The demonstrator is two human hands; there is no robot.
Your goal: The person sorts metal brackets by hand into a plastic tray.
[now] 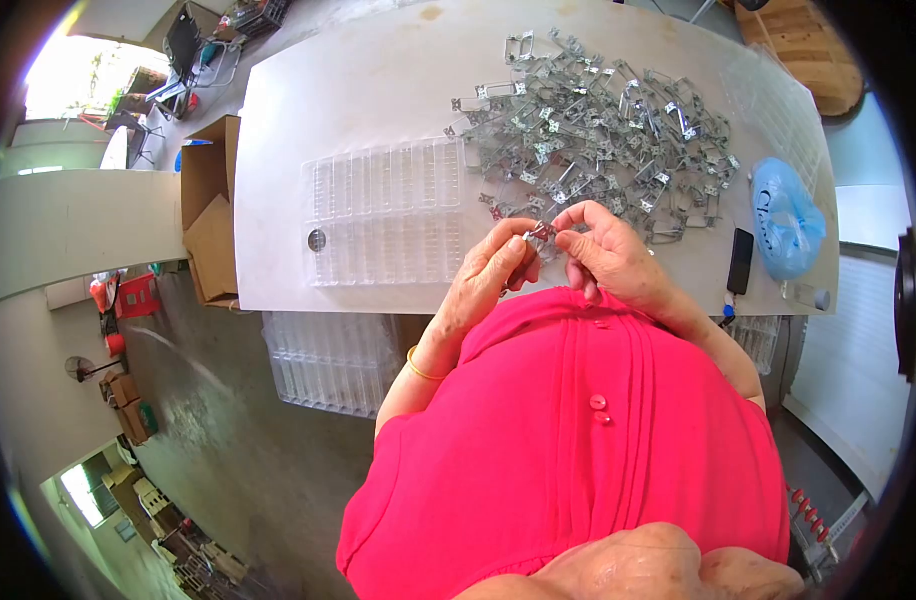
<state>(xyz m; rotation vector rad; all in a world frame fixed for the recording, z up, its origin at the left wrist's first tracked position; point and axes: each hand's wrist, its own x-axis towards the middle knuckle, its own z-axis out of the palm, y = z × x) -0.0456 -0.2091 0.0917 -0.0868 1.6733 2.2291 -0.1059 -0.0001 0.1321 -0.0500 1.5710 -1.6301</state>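
Close in front of my body, both hands meet over the table edge at a small metal bracket (pixel 543 232), which looks silvery with a dark reddish part. My left hand (pixel 496 262) pinches it from the left between thumb and fingers. From the other side my right hand (pixel 606 250) grips it with thumb and forefinger. Fingers cover much of the piece, so its full shape is hidden. Just beyond the hands lies a wide pile of similar metal brackets (pixel 598 130). Left of my hands sits a clear plastic tray (pixel 383 215) with rows of narrow slots.
A round metal object (pixel 317 240) lies at the tray's left edge. To the right are a blue plastic bag (pixel 786 220), a black phone (pixel 740 262) and a small clear bottle (pixel 808 296). A cardboard box (pixel 210 215) stands left of the table (pixel 278 110); stacked clear trays (pixel 333 365) sit below its edge.
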